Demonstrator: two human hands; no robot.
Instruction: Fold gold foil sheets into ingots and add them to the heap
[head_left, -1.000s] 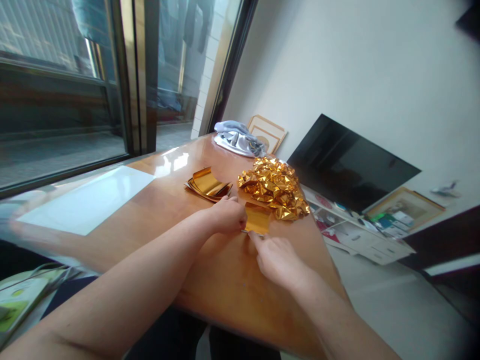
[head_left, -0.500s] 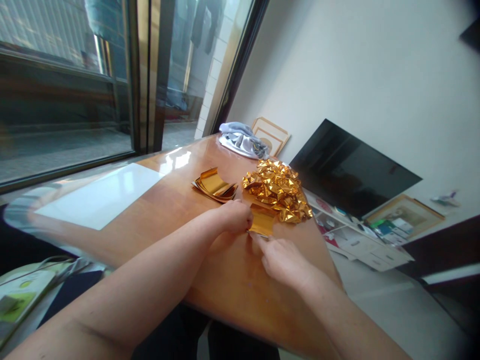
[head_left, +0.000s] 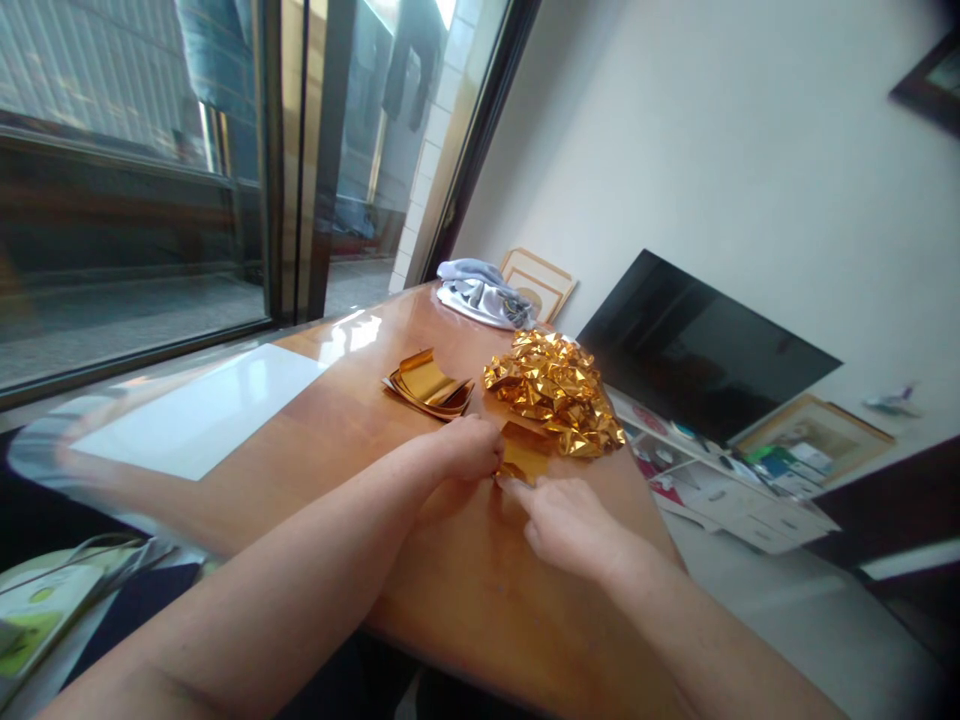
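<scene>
A sheet of gold foil paper [head_left: 527, 450] lies on the table between my two hands, its near edge curled up. My left hand [head_left: 474, 446] is closed at the sheet's left side, fingers pinching its near corner. From the right, my right hand [head_left: 564, 515] grips the near edge with thumb and index finger. Just beyond my left hand sits a stack of curved gold paper sheets [head_left: 427, 382]. A heap of folded, shiny gold paper pieces [head_left: 555, 390] lies behind the sheet, close to it.
The wooden table [head_left: 480, 580] bears a white sheet [head_left: 202, 410] at left and a grey-white cloth bundle [head_left: 484, 292] at the far end. A glass door stands left. Past the right edge are a television [head_left: 705, 345] and a white cabinet [head_left: 735, 500].
The near edge of the gold sheet now curls up more between my fingers. Both hands stay at nearly the same spot; the view has tipped slightly upward.
</scene>
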